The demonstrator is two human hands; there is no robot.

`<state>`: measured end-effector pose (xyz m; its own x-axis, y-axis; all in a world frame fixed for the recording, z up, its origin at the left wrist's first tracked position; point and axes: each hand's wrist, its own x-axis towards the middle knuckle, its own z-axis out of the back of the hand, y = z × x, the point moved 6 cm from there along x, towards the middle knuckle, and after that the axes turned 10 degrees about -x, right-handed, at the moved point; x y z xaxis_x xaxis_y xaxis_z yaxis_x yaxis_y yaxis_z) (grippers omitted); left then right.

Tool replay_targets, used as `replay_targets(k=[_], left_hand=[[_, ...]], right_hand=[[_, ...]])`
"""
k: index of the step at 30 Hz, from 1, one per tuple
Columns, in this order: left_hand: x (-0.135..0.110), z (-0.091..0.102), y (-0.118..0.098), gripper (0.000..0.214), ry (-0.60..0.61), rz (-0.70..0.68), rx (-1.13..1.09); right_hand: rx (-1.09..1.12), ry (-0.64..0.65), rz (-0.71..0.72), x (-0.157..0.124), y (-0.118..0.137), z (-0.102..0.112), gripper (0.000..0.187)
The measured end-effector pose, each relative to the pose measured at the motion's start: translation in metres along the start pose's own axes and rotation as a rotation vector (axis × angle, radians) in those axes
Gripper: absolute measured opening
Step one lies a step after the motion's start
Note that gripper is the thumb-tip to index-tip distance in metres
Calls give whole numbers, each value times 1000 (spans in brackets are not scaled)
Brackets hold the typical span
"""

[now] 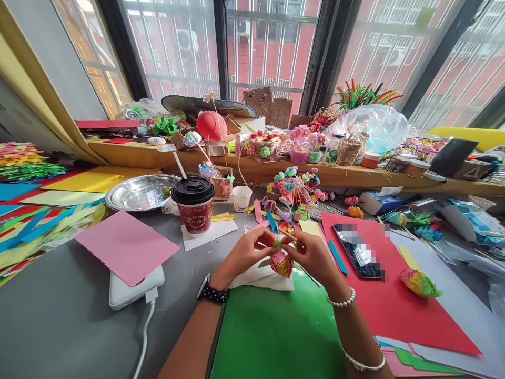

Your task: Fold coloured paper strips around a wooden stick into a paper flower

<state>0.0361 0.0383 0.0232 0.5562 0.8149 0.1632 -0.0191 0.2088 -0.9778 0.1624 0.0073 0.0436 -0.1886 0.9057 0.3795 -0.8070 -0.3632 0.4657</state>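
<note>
Both my hands meet above a green paper sheet (276,331) at the table's near middle. My left hand (246,252) and my right hand (311,252) pinch a small pink, orange and yellow paper flower (281,262) between their fingertips. A thin wooden stick (287,235) rises from the flower past my right fingers. A folded white tissue (262,279) lies just under the hands. My left wrist has a dark watch, my right wrist a bead bracelet.
A red paper cup with black lid (194,204) stands left of the hands, near a pink sheet (127,245) on a white power bank (134,290). A phone (357,248) lies on red paper (398,300). A paper flower bunch (294,189), a metal plate (138,192) and craft clutter sit behind.
</note>
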Motion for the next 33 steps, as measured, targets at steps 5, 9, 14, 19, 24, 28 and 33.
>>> replay_targets(k=[5, 9, 14, 19, 24, 28, 33], left_hand=[[0, 0, -1, 11, -17, -3, 19], [0, 0, -4, 10, -37, -28, 56], [-1, 0, -4, 10, -53, -66, 105], [-2, 1, -5, 9, -73, -87, 155], [-2, 0, -8, 13, -65, -70, 224], [-3, -2, -13, 11, -54, -77, 261], [-4, -3, -18, 6, -101, -136, 355]], right_hand=[[2, 34, 36, 0, 1, 0, 12], [-14, 28, 13, 0, 1, 0, 10], [-30, 23, -5, 0, 1, -2, 9], [-55, 16, -1, 0, 3, -2, 7], [-109, 2, 39, -2, 8, 0, 6], [-173, -14, 69, -2, 12, 1, 5], [-262, -54, 106, -2, 15, 1, 5]])
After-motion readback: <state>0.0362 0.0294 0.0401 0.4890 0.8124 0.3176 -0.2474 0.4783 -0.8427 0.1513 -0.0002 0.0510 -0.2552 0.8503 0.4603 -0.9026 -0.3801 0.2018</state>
